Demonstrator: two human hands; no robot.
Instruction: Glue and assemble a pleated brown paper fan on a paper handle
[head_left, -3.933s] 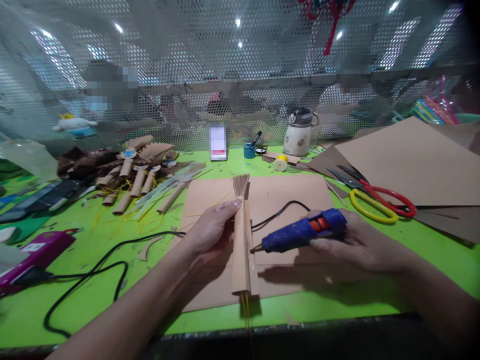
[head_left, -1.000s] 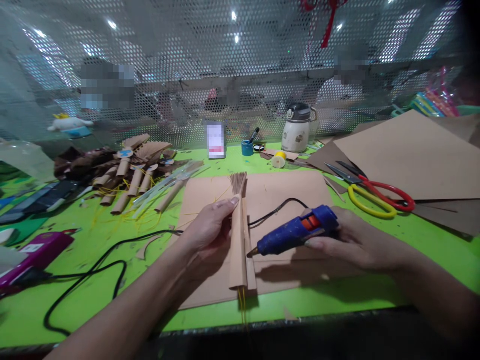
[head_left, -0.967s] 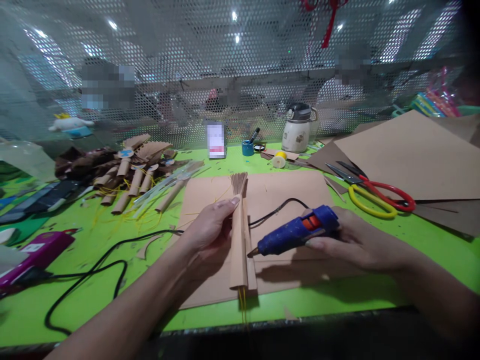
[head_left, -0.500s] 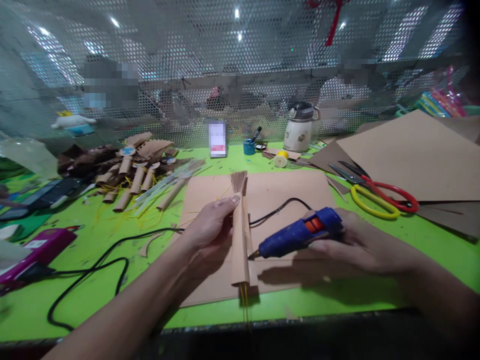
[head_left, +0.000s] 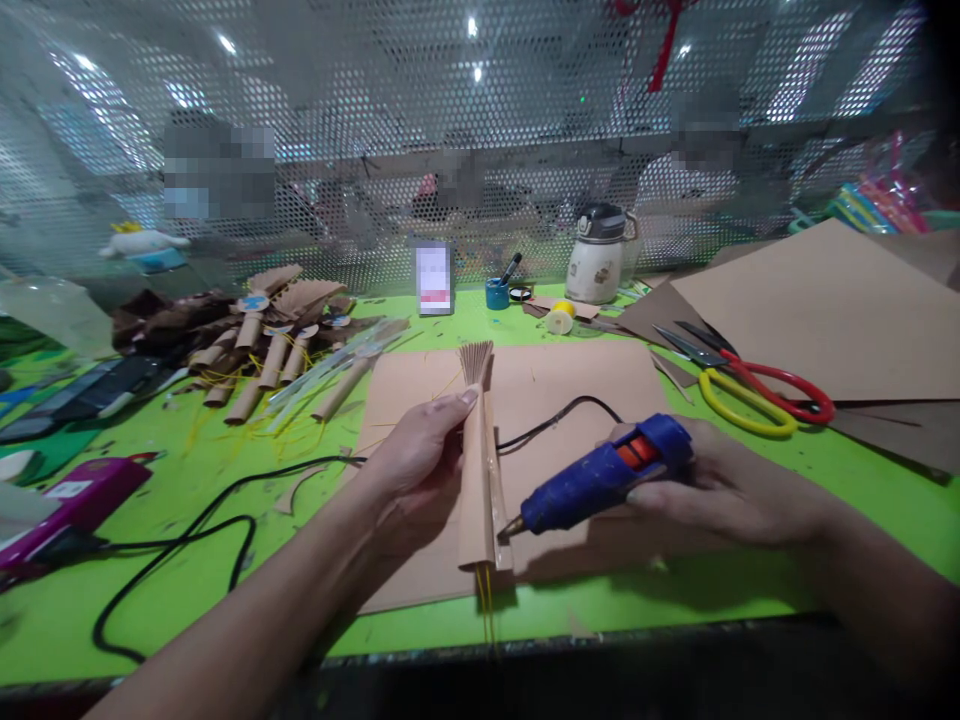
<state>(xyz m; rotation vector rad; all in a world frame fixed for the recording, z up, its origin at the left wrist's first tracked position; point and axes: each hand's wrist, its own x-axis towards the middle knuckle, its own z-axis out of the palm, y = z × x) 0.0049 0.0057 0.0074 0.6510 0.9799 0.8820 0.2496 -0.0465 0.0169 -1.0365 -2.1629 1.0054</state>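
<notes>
As left hand (head_left: 416, 448) holds paper roll (head_left: 475, 490), right hand (head_left: 724, 490) glue gun (head_left: 574, 487), phone (head_left: 434, 278) (illegible)

The paper roll (head_left: 475, 490) looks smooth and matt; the glue gun (head_left: 581, 490) is scuffed plastic with a dull metal tip (head_left: 513, 527); the scissors (head_left: 739, 365) combine metal and smooth plastic.

The paper tube (head_left: 475, 490) is left of the glue gun (head_left: 592, 487), with scissors (head_left: 711, 359) farther right and the phone (head_left: 434, 278) behind.

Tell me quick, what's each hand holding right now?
Left hand: closed, holding the rolled brown paper tube with pleated top.
Right hand: closed, holding the blue plastic glue gun.
</notes>
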